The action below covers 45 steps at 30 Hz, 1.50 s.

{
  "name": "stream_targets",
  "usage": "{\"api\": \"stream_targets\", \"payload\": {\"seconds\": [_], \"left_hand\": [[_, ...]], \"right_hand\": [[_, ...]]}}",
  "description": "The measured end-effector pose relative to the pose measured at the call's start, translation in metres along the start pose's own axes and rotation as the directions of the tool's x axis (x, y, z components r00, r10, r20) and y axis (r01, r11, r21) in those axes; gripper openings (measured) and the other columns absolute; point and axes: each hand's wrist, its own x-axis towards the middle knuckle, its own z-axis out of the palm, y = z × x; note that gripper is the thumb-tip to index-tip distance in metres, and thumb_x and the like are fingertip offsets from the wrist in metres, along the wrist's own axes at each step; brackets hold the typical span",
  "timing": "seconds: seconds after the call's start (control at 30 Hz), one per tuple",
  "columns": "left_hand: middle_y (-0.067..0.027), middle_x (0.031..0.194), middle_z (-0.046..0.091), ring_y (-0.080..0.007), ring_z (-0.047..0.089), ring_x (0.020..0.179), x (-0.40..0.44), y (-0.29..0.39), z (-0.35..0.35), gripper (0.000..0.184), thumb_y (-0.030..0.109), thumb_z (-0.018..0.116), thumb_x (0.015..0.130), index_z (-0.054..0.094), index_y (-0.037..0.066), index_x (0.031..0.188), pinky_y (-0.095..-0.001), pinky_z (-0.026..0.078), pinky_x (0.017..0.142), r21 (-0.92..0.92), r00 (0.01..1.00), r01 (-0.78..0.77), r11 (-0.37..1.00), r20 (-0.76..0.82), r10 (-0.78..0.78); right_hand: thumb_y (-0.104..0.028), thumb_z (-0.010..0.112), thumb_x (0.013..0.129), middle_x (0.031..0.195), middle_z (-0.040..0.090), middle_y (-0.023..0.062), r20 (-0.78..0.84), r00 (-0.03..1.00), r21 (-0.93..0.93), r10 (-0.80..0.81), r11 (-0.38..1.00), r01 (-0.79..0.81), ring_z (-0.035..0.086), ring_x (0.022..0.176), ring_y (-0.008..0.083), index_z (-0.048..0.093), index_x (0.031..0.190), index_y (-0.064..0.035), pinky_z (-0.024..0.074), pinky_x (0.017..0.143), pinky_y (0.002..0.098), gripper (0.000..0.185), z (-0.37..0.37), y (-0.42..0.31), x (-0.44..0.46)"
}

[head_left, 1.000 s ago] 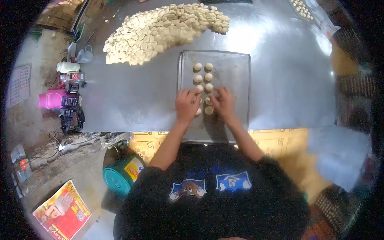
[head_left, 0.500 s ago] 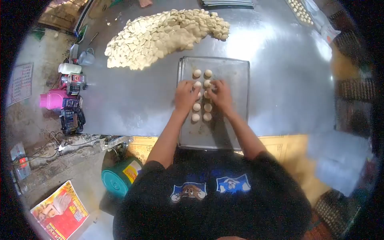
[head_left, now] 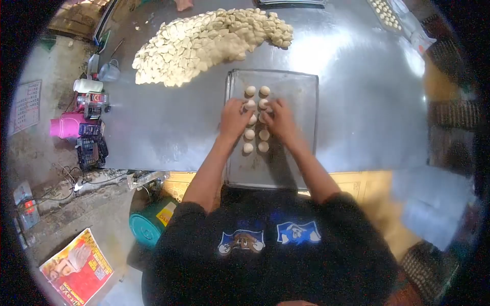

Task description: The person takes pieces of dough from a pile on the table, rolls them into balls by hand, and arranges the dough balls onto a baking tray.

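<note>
Two columns of round, pale dough balls (head_left: 264, 135) lie on a dark metal baking tray (head_left: 296, 153). My left hand (head_left: 235, 118) is at the left column, its fingers and thumb curled around a dough ball (head_left: 249, 103) near the upper part. Opposite it, my right hand (head_left: 279, 120) has bent fingers and thumb closed at a dough ball (head_left: 263, 103) in the right column. Both hands partly cover the balls in the middle of the columns. The other balls sit apart from my fingers.
Beyond the tray, a big heap of cut dough pieces (head_left: 204, 46) covers part of the metal table (head_left: 153, 127). Jars and a pink container (head_left: 69, 126) line the left edge. Stacked trays (head_left: 291, 4) stand at the back, and a filled tray (head_left: 385, 15) at the far right.
My hands stay at the same dough balls with only slight finger movement. The whole view has shifted a little; no ball has visibly changed place on the tray.
</note>
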Motion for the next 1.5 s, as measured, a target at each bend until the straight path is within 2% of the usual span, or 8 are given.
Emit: {"api": "stream_targets", "payload": {"seconds": [0.13,0.53,0.8,0.97,1.13,1.27,1.4,1.5], "left_hand": [[-0.0107,0.096,0.060,-0.0297,0.058,0.088,-0.034,0.000,0.001,0.022,0.013,0.064,0.076,0.064,0.004,0.096,-0.0372,0.048,0.077,-0.039,0.990,0.042,0.998,0.134,-0.037],[-0.0110,0.092,0.060,-0.0287,0.059,0.084,-0.047,0.009,-0.017,0.024,0.016,0.068,0.074,0.065,0.004,0.094,-0.0367,0.048,0.074,-0.069,0.997,0.058,0.996,0.059,-0.054],[-0.0121,0.089,0.061,-0.0272,0.060,0.082,-0.073,0.005,-0.006,0.025,0.016,0.069,0.074,0.064,0.004,0.095,-0.0357,0.049,0.072,-0.011,0.988,0.032,0.999,0.149,-0.030],[-0.0146,0.088,0.061,-0.0281,0.061,0.079,-0.041,0.006,-0.012,0.026,0.019,0.068,0.075,0.065,0.004,0.096,-0.0349,0.049,0.072,-0.087,0.961,0.275,0.957,0.038,-0.273],[-0.0134,0.091,0.061,-0.0300,0.058,0.083,0.034,-0.007,0.008,0.025,0.017,0.065,0.075,0.065,0.004,0.096,-0.0384,0.047,0.076,-0.075,0.993,0.099,0.992,-0.060,-0.104],[-0.0149,0.092,0.062,-0.0334,0.058,0.086,0.059,-0.022,0.025,0.023,0.016,0.064,0.074,0.066,0.003,0.093,-0.0408,0.047,0.081,0.139,0.989,-0.122,0.983,0.100,0.109],[-0.0157,0.092,0.062,-0.0325,0.057,0.091,0.077,-0.016,0.022,0.016,0.014,0.063,0.073,0.067,0.003,0.085,-0.0408,0.045,0.081,0.130,0.977,0.039,0.991,0.203,-0.065],[-0.0157,0.092,0.061,-0.0326,0.056,0.092,0.076,-0.015,0.017,0.018,0.015,0.064,0.073,0.066,0.003,0.086,-0.0408,0.045,0.080,0.137,0.973,-0.020,0.990,0.229,-0.012]], "right_hand": [[-0.003,0.068,0.069,0.098,0.056,0.0129,0.188,0.979,-0.159,0.083,0.986,-0.053,0.060,0.084,0.0305,0.059,0.105,-0.0053,0.0490,0.074,0.0376,0.037,-0.014,-0.012,-0.020],[-0.009,0.067,0.071,0.095,0.055,0.0150,0.153,0.984,0.021,0.093,0.995,-0.097,0.056,0.088,0.0361,0.057,0.097,-0.0045,0.0471,0.074,0.0409,0.029,-0.011,-0.003,-0.038],[-0.018,0.070,0.072,0.091,0.056,0.0158,0.185,0.979,-0.158,0.088,0.986,-0.059,0.058,0.084,0.0332,0.060,0.094,-0.0031,0.0479,0.071,0.0402,0.028,-0.006,-0.014,-0.054],[-0.020,0.069,0.074,0.087,0.056,0.0165,0.120,0.973,0.010,0.198,0.980,-0.201,0.058,0.083,0.0320,0.060,0.094,-0.0031,0.0468,0.071,0.0411,0.027,-0.006,-0.006,-0.036],[-0.012,0.069,0.073,0.087,0.060,0.0137,-0.140,0.988,-0.026,0.061,0.998,-0.065,0.061,0.074,0.0265,0.063,0.097,-0.0019,0.0499,0.067,0.0347,0.027,-0.006,-0.001,0.040],[-0.007,0.068,0.071,0.088,0.060,0.0145,0.014,1.000,-0.224,0.020,0.974,-0.016,0.061,0.075,0.0284,0.063,0.098,-0.0012,0.0497,0.068,0.0349,0.028,0.003,0.021,0.065],[-0.005,0.067,0.069,0.092,0.059,0.0152,0.040,0.999,-0.168,0.022,0.986,-0.015,0.060,0.077,0.0297,0.063,0.097,-0.0011,0.0488,0.069,0.0352,0.028,0.003,0.030,0.078],[-0.005,0.068,0.069,0.092,0.058,0.0144,0.026,1.000,-0.162,-0.003,0.987,0.007,0.060,0.076,0.0290,0.063,0.095,-0.0011,0.0481,0.069,0.0355,0.027,0.009,0.036,0.073]]}}
